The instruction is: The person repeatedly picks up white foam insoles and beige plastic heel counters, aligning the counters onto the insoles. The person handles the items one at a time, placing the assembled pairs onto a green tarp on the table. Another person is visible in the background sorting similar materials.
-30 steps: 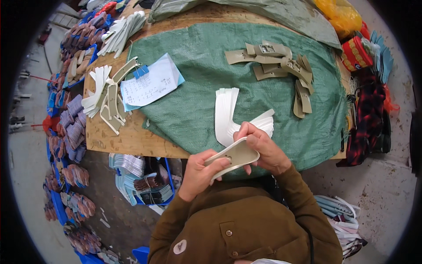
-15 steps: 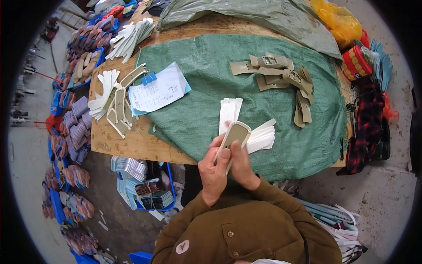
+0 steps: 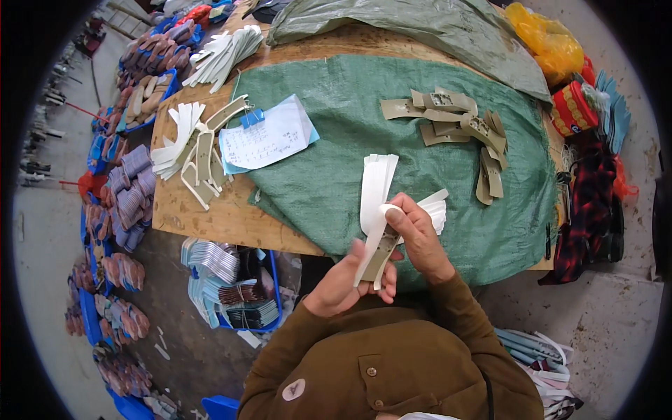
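Observation:
Between my hands, above the front edge of the green sheet, is a tan curved strap piece [image 3: 381, 253] with small holes, edged with a white strip [image 3: 374, 238]. My left hand [image 3: 343, 281] is closed around its lower end, with fingertips showing behind it. At the upper end, my right hand [image 3: 418, 234] pinches the piece and the strip between thumb and fingers. Just beyond lies a stack of white strips [image 3: 378, 178], and a second fanned bundle of white strips [image 3: 435, 208] lies partly behind my right hand.
Tan strap pieces [image 3: 448, 115] are heaped on the green sheet [image 3: 315, 203] at far right. Clipped papers [image 3: 269, 136] lie left of centre. White-edged pieces [image 3: 204, 157] and loose strips [image 3: 178, 136] rest on the bare wood. A blue crate [image 3: 276, 280] stands below the table's left side.
My right hand has moved up to the piece's upper end, and my left hand has slid down to its lower end. The piece has turned, showing the white strip along its side.

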